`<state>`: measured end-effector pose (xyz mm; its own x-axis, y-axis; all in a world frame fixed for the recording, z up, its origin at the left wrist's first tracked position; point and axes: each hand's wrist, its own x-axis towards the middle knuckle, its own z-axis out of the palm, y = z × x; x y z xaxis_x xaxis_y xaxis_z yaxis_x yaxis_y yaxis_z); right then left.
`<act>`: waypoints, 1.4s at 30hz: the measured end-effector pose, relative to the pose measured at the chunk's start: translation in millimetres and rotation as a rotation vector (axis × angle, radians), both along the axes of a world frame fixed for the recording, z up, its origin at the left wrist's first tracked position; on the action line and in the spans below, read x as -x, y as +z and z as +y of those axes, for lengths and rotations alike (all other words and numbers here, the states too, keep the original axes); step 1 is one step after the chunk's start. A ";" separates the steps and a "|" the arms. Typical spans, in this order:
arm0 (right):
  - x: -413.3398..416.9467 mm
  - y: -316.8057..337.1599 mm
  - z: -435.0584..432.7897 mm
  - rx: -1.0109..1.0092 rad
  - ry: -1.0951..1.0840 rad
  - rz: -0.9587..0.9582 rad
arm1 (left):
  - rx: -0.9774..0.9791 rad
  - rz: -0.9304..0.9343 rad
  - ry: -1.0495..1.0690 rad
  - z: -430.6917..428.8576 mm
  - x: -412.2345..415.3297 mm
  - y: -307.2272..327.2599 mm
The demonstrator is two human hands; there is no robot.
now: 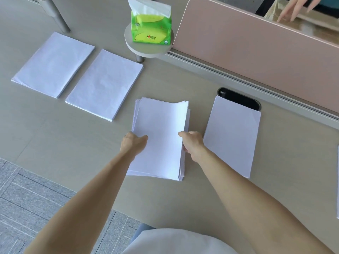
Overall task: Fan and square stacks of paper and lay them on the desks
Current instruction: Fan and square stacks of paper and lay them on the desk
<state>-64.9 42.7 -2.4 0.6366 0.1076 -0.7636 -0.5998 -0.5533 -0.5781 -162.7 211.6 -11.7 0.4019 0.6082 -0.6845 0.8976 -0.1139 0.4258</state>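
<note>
A loose stack of white paper (161, 129) lies in the middle of the beige desk (77, 136), its sheets slightly fanned and uneven at the edges. My left hand (134, 143) grips its left edge, thumb on top. On the opposite edge, my right hand (191, 143) holds the stack with fingers curled under the sheets. Two squared stacks lie to the left, one at the far left (53, 64) and one beside it (104, 84). Another neat stack (232, 136) lies to the right, partly covering a black cable port (240, 99).
A green tissue pack (151, 24) stands on a small round shelf (145, 48) at the back. A pink divider panel (256, 52) borders the desk's far right, with another person's hand (293, 8) behind it. Grey carpet (27, 198) lies below the desk's left edge. A paper edge (337, 180) shows at far right.
</note>
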 end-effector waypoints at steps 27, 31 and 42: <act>-39.4 15.8 -53.4 -0.191 -0.168 -0.145 | 0.060 -0.087 0.109 19.9 11.9 -24.8; -33.8 22.5 -75.3 -0.182 -0.222 -0.134 | 0.024 0.007 0.110 14.6 7.8 -20.9; -19.1 77.6 -102.5 -0.389 -0.117 -0.245 | 0.473 -0.517 0.129 -22.1 -46.1 52.6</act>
<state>-45.7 -59.8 75.3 0.8179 0.2727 -0.5067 -0.4652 -0.2049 -0.8612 -116.5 189.5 40.9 0.6913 0.3577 -0.6278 0.5612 0.2816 0.7783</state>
